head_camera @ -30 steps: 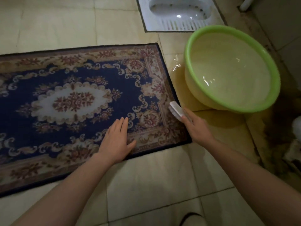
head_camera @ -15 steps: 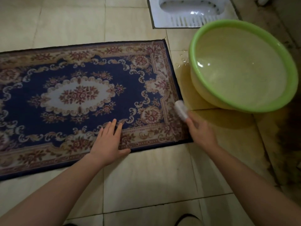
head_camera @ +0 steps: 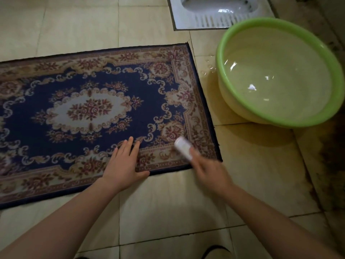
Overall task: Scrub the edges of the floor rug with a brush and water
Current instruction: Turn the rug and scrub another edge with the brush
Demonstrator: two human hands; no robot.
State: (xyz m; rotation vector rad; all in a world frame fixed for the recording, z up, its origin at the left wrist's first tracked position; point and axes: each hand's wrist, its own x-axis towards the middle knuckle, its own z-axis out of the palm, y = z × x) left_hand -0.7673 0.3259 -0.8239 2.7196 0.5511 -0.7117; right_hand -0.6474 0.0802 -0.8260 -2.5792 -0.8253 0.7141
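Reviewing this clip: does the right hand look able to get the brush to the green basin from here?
Probably yes. The right hand grips the brush at the rug's near right corner. The open-topped basin stands just right of that edge, with only floor tiles between them.

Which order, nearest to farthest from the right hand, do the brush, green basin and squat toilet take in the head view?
From the right hand:
1. brush: gripped in it, over the rug's near right corner.
2. green basin: ahead, to the right.
3. squat toilet: farthest, at the top edge.
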